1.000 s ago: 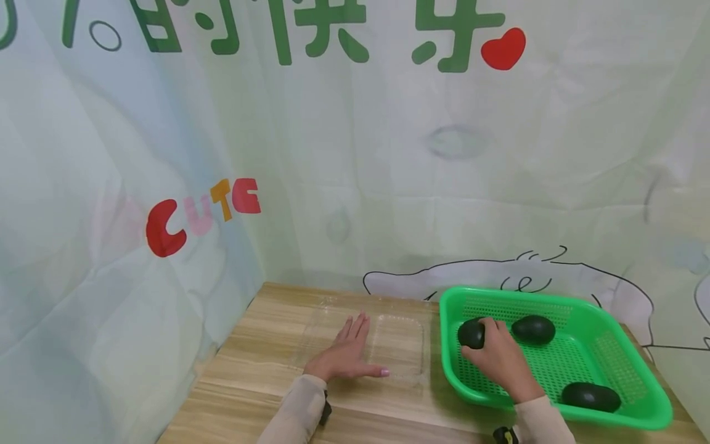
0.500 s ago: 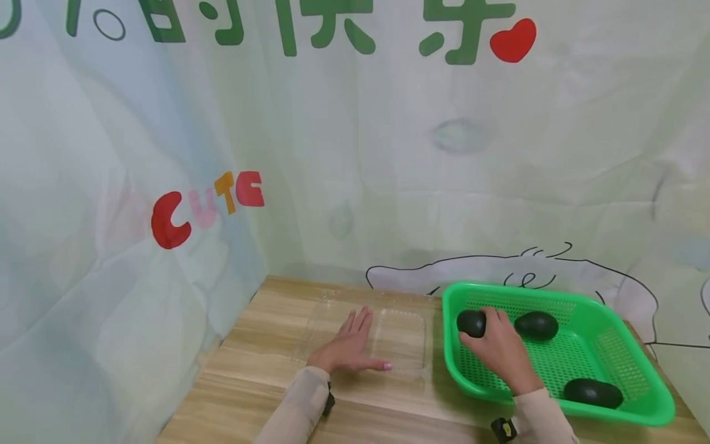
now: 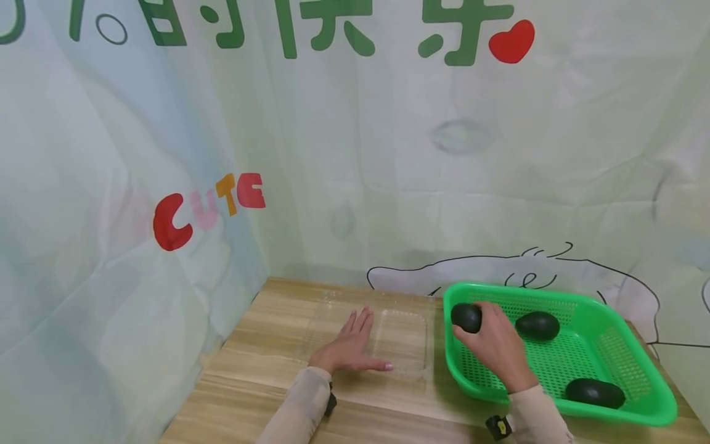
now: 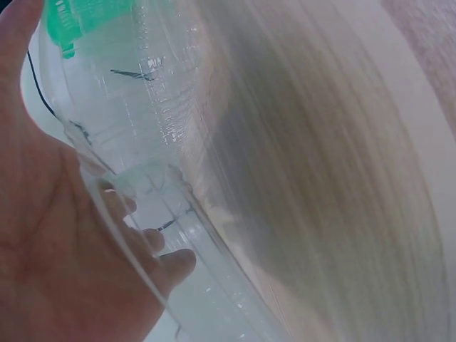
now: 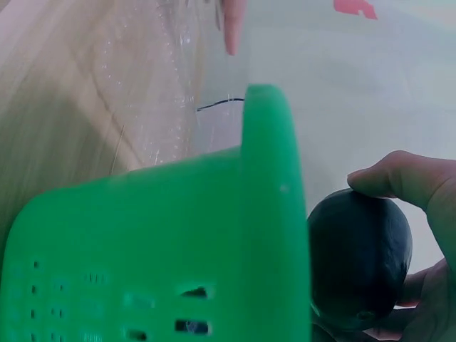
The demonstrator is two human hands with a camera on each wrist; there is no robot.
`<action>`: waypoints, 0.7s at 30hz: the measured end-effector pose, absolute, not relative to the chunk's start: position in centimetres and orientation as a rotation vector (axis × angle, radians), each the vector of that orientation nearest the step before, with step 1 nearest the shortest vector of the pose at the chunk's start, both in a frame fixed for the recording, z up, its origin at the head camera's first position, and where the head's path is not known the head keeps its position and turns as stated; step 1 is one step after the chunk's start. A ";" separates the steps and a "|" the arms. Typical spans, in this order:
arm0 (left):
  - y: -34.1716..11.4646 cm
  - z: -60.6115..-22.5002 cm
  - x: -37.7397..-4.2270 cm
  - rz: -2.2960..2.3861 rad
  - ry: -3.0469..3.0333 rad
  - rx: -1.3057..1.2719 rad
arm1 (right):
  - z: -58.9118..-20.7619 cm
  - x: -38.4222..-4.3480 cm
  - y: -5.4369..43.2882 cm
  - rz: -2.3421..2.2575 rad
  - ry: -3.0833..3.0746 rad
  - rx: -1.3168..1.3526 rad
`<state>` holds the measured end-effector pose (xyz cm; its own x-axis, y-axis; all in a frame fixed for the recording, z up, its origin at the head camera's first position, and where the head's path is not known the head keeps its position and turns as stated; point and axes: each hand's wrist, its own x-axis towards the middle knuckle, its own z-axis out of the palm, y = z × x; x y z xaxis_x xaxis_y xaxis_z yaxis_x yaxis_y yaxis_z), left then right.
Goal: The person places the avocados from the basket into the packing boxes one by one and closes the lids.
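My right hand (image 3: 495, 348) grips a dark, egg-shaped avocado (image 3: 466, 317) between thumb and fingers, over the left end of a green plastic basket (image 3: 646, 364). In the right wrist view the avocado (image 5: 360, 260) sits right beside the basket's rim, the thumb on its upper side. A clear plastic container (image 3: 403, 339) with moulded compartments lies on the table left of the basket. My left hand (image 3: 350, 350) rests at it, fingers straight and thumb spread out to the right. The container's wall (image 4: 214, 278) stands in front of those fingers in the left wrist view.
Two more avocados stay in the basket: one avocado (image 3: 538, 325) near its back side, another avocado (image 3: 595, 393) at its front right. The wooden table (image 3: 238, 376) meets a printed cloth backdrop (image 3: 355, 154) behind and on the left.
The right hand has lifted the avocado slightly and carried it a little left toward the basket's left rim. The left hand keeps its place on the container. The head view has shifted slightly.
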<state>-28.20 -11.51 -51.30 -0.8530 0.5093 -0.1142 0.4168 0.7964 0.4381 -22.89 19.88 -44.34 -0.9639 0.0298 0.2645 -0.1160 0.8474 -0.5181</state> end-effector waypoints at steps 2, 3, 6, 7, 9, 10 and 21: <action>-11.5 -51.3 -28.2 0.594 2.762 0.717 | -44.2 -23.0 19.7 0.809 -2.760 0.077; -11.5 -51.2 -28.2 0.594 2.762 0.714 | -44.2 -23.0 19.5 0.809 -2.760 0.081; -11.4 -51.2 -28.2 0.588 2.765 0.711 | -44.2 -23.1 19.2 0.807 -2.759 0.094; -11.4 -51.2 -28.3 0.583 2.767 0.712 | -44.2 -23.2 19.1 0.808 -2.757 0.099; -11.4 -51.3 -28.4 0.575 2.769 0.713 | -44.2 -23.2 19.0 0.802 -2.753 0.104; -11.4 -51.3 -28.4 0.572 2.769 0.712 | -44.3 -23.2 19.0 0.803 -2.752 0.107; -11.4 -51.4 -28.3 0.585 2.769 0.694 | -44.3 -23.2 17.9 0.823 -2.763 0.115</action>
<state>-28.26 -11.42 -51.39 -0.8621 0.4923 -0.1204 0.4015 0.8084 0.4306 -23.22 17.91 -44.35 -0.9643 -0.0030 0.2649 -0.1474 0.8369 -0.5271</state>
